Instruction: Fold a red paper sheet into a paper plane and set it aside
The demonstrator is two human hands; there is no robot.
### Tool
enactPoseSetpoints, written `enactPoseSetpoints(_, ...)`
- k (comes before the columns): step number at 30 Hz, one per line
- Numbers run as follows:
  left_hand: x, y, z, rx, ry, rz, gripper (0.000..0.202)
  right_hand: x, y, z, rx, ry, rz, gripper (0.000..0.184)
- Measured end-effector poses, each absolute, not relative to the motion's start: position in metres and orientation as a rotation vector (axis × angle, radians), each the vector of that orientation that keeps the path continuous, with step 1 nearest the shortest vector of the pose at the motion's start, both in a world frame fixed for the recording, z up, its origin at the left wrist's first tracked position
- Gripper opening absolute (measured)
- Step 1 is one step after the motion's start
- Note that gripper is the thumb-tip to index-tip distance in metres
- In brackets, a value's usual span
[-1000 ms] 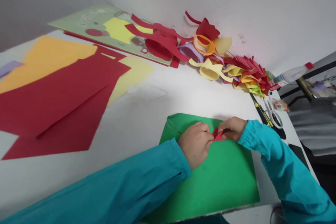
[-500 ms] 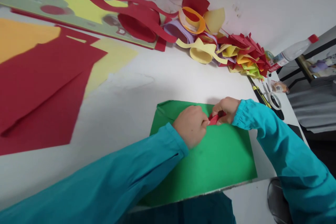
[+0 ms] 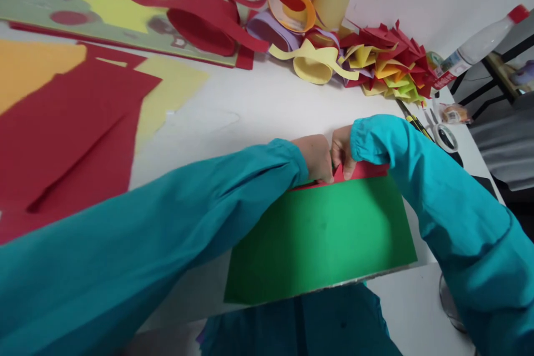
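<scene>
A sheet of red paper [image 3: 370, 169] lies as a long strip across the far part of a green sheet [image 3: 334, 228] at the table's front edge. My left hand [image 3: 316, 157] is closed with its fingertips on the red paper near its middle. Right beside it, my right hand [image 3: 342, 150] pinches the same paper, and a small red peak sticks up between the two hands. My left hand and sleeve hide part of the strip's left side.
Large red paper [image 3: 83, 144] and orange paper [image 3: 37, 69] lie at the left. Rolled paper pieces [image 3: 312, 64] and folded paper [image 3: 396, 64] line the wall. A bottle [image 3: 479, 44], a cutter [image 3: 417, 125], scissors [image 3: 431, 117] and a tape roll [image 3: 445, 138] are at the right.
Both hands have moved farther from me over the green sheet. The red paper, mostly hidden in my fingers before, now shows as a long strip. The view has shifted slightly.
</scene>
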State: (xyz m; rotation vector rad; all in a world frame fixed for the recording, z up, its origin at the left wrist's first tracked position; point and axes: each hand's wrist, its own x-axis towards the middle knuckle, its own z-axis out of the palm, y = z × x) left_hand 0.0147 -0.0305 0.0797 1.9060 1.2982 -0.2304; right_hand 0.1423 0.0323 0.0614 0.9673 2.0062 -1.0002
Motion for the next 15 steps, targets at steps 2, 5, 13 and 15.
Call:
enactPoseSetpoints(2, 0.0179, -0.029, 0.082, 1.923, 1.316, -0.275, 0.008, 0.1443, 0.03, 0.0645, 0.998, 2.01, -1.009, 0.034)
enactPoseSetpoints(5, 0.021, -0.0304, 0.0846, 1.958, 1.335, -0.287, 0.009, 0.1478, 0.0275, 0.0658, 1.012, 2.033, -1.066, 0.032)
enactPoseSetpoints(13, 0.0241, -0.0328, 0.085, 1.952, 1.317, -0.323, 0.011, 0.1463, 0.0228, 0.0664, 0.992, 2.068, -1.029, 0.031)
enactPoseSetpoints(15, 0.0222, -0.0311, 0.0826, 1.968, 1.261, -0.322, 0.012, 0.143, 0.0241, 0.0671, 0.992, 2.063, -0.986, 0.028)
